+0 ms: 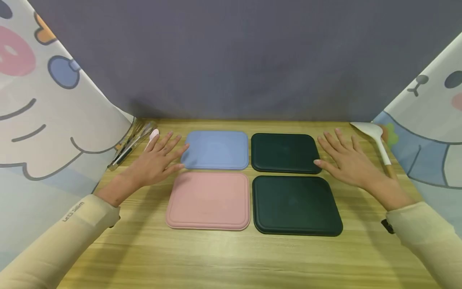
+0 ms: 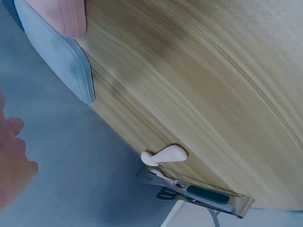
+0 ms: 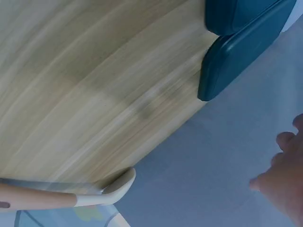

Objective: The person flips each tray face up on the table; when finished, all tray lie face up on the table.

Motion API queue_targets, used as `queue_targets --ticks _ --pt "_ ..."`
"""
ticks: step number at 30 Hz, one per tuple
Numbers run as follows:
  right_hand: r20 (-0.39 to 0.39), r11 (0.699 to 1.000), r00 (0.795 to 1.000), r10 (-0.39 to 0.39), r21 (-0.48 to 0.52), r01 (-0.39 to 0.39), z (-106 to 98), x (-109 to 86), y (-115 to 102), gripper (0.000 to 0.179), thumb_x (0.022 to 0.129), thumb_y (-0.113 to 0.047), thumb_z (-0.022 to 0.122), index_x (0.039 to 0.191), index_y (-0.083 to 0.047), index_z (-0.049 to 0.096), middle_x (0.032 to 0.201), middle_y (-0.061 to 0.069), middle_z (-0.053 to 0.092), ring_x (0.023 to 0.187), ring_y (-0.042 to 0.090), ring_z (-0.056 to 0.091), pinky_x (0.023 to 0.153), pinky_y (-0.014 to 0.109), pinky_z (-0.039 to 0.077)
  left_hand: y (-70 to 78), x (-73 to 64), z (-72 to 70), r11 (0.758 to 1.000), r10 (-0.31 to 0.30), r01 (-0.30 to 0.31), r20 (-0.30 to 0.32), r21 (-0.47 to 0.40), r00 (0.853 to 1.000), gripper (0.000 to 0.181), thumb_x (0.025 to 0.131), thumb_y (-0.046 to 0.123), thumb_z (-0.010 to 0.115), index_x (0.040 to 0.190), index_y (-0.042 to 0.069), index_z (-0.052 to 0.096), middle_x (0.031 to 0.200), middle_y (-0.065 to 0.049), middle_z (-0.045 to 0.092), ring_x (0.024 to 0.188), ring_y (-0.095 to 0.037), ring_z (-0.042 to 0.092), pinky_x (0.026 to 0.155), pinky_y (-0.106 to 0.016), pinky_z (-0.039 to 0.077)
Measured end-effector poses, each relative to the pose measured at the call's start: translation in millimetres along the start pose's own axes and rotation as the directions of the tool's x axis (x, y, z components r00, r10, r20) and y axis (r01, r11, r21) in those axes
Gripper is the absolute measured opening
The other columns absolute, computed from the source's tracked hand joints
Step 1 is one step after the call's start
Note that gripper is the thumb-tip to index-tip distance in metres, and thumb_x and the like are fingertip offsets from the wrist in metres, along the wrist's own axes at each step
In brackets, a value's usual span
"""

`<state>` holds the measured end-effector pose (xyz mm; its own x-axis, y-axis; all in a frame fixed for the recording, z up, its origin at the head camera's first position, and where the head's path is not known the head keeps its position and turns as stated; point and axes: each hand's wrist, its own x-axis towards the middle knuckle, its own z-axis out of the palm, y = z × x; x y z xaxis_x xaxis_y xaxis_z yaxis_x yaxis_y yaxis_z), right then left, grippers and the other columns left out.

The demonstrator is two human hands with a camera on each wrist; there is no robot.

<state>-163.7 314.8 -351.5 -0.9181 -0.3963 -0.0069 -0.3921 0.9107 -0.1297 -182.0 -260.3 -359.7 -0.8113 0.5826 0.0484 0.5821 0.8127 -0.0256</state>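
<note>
Four flat rounded boards lie in two rows on the wooden table: a blue board (image 1: 218,150) and a dark green board (image 1: 285,152) behind, a pink board (image 1: 209,200) and another dark green board (image 1: 296,204) in front. My left hand (image 1: 157,160) hovers palm down with fingers spread, left of the blue board, and holds nothing. On the other side my right hand (image 1: 344,160), fingers spread too, is over the table beside the back green board. Its thumb overlaps that board's edge in the head view. Both wrist views show only part of each hand, raised off the table.
At the left edge lie a small pink-white spoon (image 2: 168,155) and several long utensils (image 2: 203,193). A white turner or ladle with a wooden handle (image 3: 40,197) lies along the right edge. A grey curtain (image 1: 245,60) stands behind, patterned cloths (image 1: 47,120) at both sides.
</note>
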Motion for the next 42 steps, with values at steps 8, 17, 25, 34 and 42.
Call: queue_targets --ticks 8,17,25,34,42 --pt "0.148 0.98 0.988 0.036 0.186 -0.064 -18.8 36.0 -31.1 0.085 0.101 -0.057 0.047 0.163 -0.014 0.006 0.158 0.029 0.032 0.139 0.053 0.037 0.107 0.068 0.034 -5.2 6.8 -0.8 0.985 -0.116 0.117 0.015 -0.124 0.993 0.07 0.104 0.046 0.05 0.162 0.018 0.022 0.163 -0.019 0.028 0.153 -0.043 0.019 0.12 -0.064 0.016" --pt "0.31 0.891 0.947 -0.084 0.449 -0.068 -21.2 127.6 -83.8 0.081 0.103 -0.047 0.052 0.163 -0.015 0.008 0.135 0.023 0.058 0.11 0.034 0.064 0.089 0.05 0.051 -24.4 27.5 -1.7 0.815 -0.237 0.316 0.218 -0.485 0.947 0.07 0.106 0.043 0.046 0.159 0.004 0.022 0.144 -0.031 0.05 0.128 -0.047 0.053 0.101 -0.061 0.044" --pt "0.42 0.884 0.905 -0.064 0.444 -0.143 7.5 169.4 -118.1 0.08 0.103 -0.045 0.05 0.163 -0.021 0.003 0.118 0.024 0.062 0.086 0.024 0.061 0.067 0.036 0.05 -24.5 34.1 5.2 0.79 -0.261 0.432 0.4 -0.435 0.879 0.072 0.107 0.04 0.044 0.16 0.0 0.016 0.117 -0.027 0.066 0.091 -0.028 0.065 0.081 -0.046 0.051" --pt "0.484 0.898 0.875 0.034 0.369 -0.239 11.9 184.7 -147.6 0.082 0.102 -0.045 0.051 0.163 -0.021 0.001 0.155 0.015 0.04 0.092 0.03 0.06 0.079 0.044 0.054 -21.4 33.5 16.6 0.802 -0.226 0.442 0.482 -0.401 0.846 0.073 0.107 0.042 0.041 0.158 -0.005 0.015 0.135 -0.029 0.059 0.13 -0.048 0.052 0.11 -0.062 0.037" --pt "0.512 0.888 0.855 0.08 0.353 -0.295 19.8 192.7 -160.3 0.081 0.102 -0.046 0.051 0.163 -0.022 0.003 0.152 0.013 0.041 0.086 0.029 0.059 0.08 0.044 0.056 -18.6 37.3 22.7 0.785 -0.217 0.462 0.515 -0.413 0.829 0.076 0.106 0.047 0.042 0.158 -0.001 0.018 0.111 -0.016 0.073 0.119 -0.039 0.061 0.109 -0.061 0.038"
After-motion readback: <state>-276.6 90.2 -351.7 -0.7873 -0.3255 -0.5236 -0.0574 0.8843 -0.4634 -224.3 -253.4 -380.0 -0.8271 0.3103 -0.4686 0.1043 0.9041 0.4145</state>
